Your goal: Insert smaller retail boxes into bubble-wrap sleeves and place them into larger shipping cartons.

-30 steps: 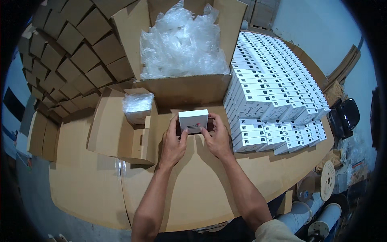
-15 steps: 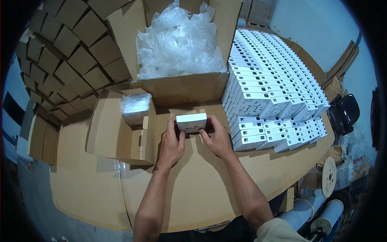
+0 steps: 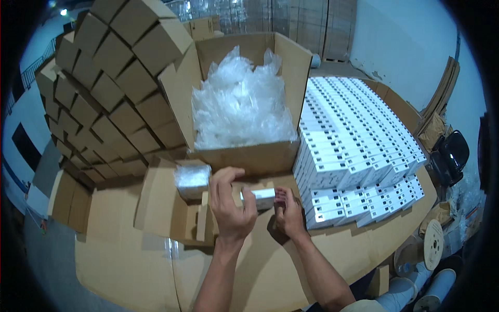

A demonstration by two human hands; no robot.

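A small white box (image 3: 264,195) stands over the table in front of me, its near side in shade. My right hand (image 3: 290,212) has its fingers curled at the box's right end and appears to grip it there. Raised at the box's left is my left hand (image 3: 234,208), open, with fingers and thumb spread apart; it partly covers the box's left end. Left of that hand, an open cardboard carton (image 3: 174,224) contains a bundle wrapped in clear plastic (image 3: 192,177).
A large open carton full of crumpled clear plastic (image 3: 241,104) stands behind my hands. Rows of stacked white boxes (image 3: 358,135) fill the right side. Brown cartons (image 3: 112,99) pile up at the left. Wire spools (image 3: 434,236) stand at the lower right, beyond the cardboard-covered table (image 3: 125,265).
My left hand has come off the white box and risen with its fingers spread. My right hand has stayed at the box's right end. The view has tilted upward.
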